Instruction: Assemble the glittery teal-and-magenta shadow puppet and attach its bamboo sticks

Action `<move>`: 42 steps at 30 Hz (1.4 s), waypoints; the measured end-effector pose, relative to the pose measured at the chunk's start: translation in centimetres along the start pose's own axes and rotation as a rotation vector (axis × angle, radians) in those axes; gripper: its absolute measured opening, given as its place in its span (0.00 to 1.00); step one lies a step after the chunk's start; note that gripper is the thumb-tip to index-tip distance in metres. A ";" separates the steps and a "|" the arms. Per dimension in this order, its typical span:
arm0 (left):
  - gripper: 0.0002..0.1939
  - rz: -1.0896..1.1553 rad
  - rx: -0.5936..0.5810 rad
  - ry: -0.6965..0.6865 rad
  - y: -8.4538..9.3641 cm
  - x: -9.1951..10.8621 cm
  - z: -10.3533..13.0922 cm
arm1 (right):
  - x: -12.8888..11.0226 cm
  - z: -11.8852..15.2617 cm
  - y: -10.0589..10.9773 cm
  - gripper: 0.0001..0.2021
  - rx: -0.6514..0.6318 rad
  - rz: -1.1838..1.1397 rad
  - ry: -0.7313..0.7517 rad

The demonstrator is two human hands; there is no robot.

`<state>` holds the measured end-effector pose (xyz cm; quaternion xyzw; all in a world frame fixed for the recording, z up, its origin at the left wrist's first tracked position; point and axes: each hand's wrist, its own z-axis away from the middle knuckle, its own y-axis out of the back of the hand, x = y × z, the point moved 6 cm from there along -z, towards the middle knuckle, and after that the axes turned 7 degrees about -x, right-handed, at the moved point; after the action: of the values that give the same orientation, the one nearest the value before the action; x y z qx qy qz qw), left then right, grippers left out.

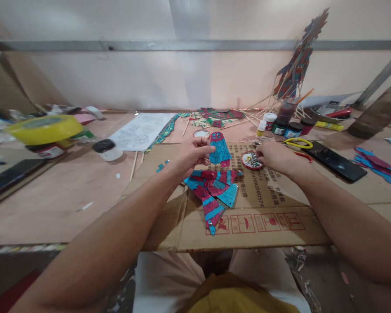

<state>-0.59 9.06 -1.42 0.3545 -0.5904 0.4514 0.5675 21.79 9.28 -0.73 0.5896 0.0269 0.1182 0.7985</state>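
Between the thumb and fingers of my left hand (198, 153) is a painted blue and magenta cutout piece (219, 150), held up above the cardboard. Below it lie several joined cutout pieces (212, 191) in the same blue and magenta stripes, with small metal fasteners at some ends. My right hand (271, 156) reaches to the right rim of a small red-edged dish (250, 161) full of small metallic and coloured fasteners. Its fingertips are pinched together at the dish; whatever they hold is too small to name.
Flattened cardboard (189, 234) covers the table's front. To the right lie yellow-handled scissors (298, 142), a black phone (335, 161) and more cutouts (376, 164). Paint jars (293, 129) stand behind. On the left are a drawing sheet (140, 130), a black-lidded jar (107, 149) and yellow tape (44, 129).
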 end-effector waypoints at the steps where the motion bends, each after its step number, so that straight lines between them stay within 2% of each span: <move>1: 0.17 0.001 0.000 0.000 0.0 -0.1 -0.1 | -0.1 0.0 0.0 0.10 0.000 0.006 -0.001; 10: 0.14 -0.006 0.001 -0.007 0.2 -0.4 -0.3 | -0.1 0.1 0.4 0.10 0.043 -0.006 0.020; 16: 0.13 -0.015 -0.017 -0.023 0.0 -0.2 -0.1 | 0.5 0.5 1.5 0.08 0.190 -0.133 0.055; 18: 0.13 -0.029 -0.029 -0.034 -0.1 -0.2 -0.1 | 0.4 0.6 1.8 0.06 0.277 -0.281 0.112; 20: 0.13 -0.054 -0.038 -0.052 -0.2 -0.3 -0.1 | 0.3 0.7 2.0 0.04 0.348 -0.543 0.170; 24: 0.12 -0.094 -0.063 -0.085 -0.6 -0.7 -0.4 | -0.5 1.0 1.9 0.05 0.373 -1.082 0.279; 28: 0.14 -0.170 -0.100 -0.082 -1.4 -1.1 -0.2 | -1.8 1.8 2.1 0.12 0.378 -1.280 0.371; 35: 0.17 -0.264 -0.195 -0.065 -2.9 -1.3 0.6 | -3.4 2.2 1.8 0.11 0.301 -1.314 0.431; 42: 0.16 -0.318 -0.209 -0.082 -3.5 -1.1 0.8 | -4.0 2.3 1.4 0.13 0.222 -1.222 0.395</move>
<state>2.52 7.02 -2.06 0.4005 -0.5932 0.2774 0.6409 18.07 6.65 0.89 0.5141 0.5157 -0.2544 0.6364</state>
